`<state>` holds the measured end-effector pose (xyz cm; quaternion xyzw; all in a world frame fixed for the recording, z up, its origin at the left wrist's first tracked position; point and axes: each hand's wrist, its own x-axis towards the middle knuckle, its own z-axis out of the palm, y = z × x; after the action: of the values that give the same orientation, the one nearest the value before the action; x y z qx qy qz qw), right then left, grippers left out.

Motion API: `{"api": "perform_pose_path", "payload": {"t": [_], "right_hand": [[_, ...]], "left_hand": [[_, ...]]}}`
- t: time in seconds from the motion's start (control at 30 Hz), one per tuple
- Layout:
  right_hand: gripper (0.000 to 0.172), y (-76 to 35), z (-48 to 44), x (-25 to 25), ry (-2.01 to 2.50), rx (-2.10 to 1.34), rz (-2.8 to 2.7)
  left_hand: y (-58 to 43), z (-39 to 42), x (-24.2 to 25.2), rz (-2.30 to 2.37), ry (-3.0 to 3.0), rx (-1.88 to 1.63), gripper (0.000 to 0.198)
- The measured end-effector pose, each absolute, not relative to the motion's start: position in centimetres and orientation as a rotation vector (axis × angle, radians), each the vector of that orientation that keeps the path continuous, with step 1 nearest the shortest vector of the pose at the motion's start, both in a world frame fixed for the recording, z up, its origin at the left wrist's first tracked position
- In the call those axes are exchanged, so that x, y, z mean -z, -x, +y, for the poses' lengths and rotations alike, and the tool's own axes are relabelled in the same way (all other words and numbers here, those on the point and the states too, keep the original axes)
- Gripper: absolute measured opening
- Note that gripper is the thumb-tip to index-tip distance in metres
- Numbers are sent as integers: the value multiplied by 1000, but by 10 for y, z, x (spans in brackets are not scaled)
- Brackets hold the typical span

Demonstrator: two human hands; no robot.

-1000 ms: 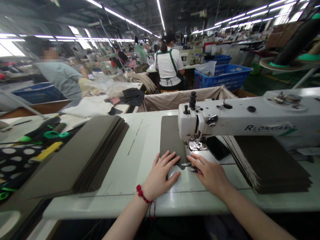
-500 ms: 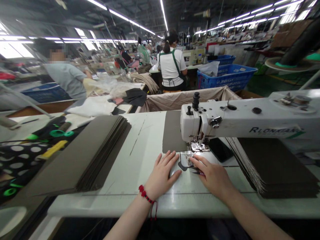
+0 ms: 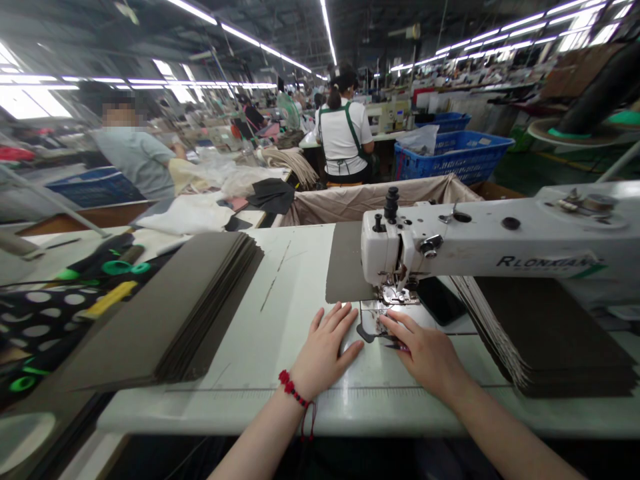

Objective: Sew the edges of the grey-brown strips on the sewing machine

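A grey-brown flat piece (image 3: 345, 267) lies under the presser foot (image 3: 397, 293) of a white sewing machine (image 3: 480, 247) and stretches away from me. My left hand (image 3: 325, 350) rests flat on the table just before the piece's near edge, fingers spread, holding nothing. My right hand (image 3: 425, 352) lies right of it, index finger stretched toward the presser foot. A small dark tool (image 3: 397, 345), maybe thread snips, shows under its fingers. A small dark tab (image 3: 364, 332) lies between the two hands.
Stacks of the same grey-brown pieces lie at the left (image 3: 165, 313) and at the right under the machine arm (image 3: 550, 333). A black phone (image 3: 440, 300) lies beside the needle. Spotted fabric (image 3: 35, 320) is far left. People work at tables behind; a blue crate (image 3: 450, 157) stands beyond.
The grey-brown piece has fed away from me under the presser foot. Its near edge has left my left fingers. Both hands have stayed almost in place.
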<state>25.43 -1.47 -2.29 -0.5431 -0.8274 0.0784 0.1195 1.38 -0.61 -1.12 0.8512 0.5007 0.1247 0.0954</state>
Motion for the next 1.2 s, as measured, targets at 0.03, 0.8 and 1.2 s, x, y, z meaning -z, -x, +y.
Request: {"api": "perform_pose_path", "payload": {"t": [0.03,0.8,1.2], "right_hand": [[65,-254,-15,22,1587,-231,-2418],[56,-252,-17,17,1603,-255,-2382],[53,-254,-21,13,1584,-296,-2340]], "left_hand": [[-14,-6,11,1486,-2522,-368,57],[-14,-6,19,1532,-2610,-410,67],[-20,5,5,1957,-2566,-414,60]]}}
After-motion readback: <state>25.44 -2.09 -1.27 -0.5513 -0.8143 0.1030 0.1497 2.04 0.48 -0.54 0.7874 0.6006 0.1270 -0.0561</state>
